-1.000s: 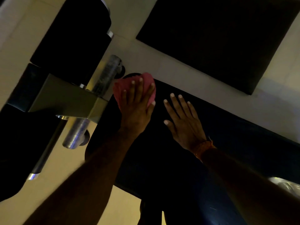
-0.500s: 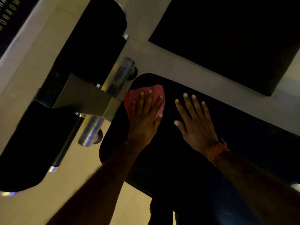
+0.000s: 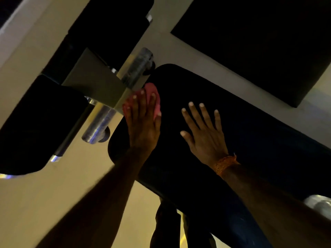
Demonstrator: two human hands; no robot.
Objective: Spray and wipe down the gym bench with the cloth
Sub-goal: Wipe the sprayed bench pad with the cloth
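Near the rounded end of the gym bench pad (image 3: 250,133), close to its left edge, the pink cloth (image 3: 148,87) lies bunched flat on the dark upholstery. The left hand (image 3: 143,124) covers most of it, palm down and fingers straight and slightly fanned, pressing it against the pad; only a fringe of pink shows past the fingertips and beside the thumb. The cloth's far corner sits just beside a grey square steel bracket (image 3: 95,83).

The right hand (image 3: 206,136) rests on the bare pad a little to the right, apart from the cloth, also palm down with its fingers spread wide and holding nothing. An orange thread band (image 3: 224,162) circles that wrist. Both forearms reach in from the bottom of the view.

A knurled chrome bar (image 3: 137,68) runs through the bracket at a slant, its lower stretch emerging beneath it just off the pad's edge. Two black foam rollers flank the bracket: the upper roller (image 3: 111,24) beyond it, the lower roller (image 3: 35,122) to the left. The bench stands on a pale beige floor (image 3: 53,194), and a dark floor mat (image 3: 250,42) lies beyond the pad at upper right. A blurred silvery object (image 3: 319,203) shows at the right edge; what it is cannot be told.
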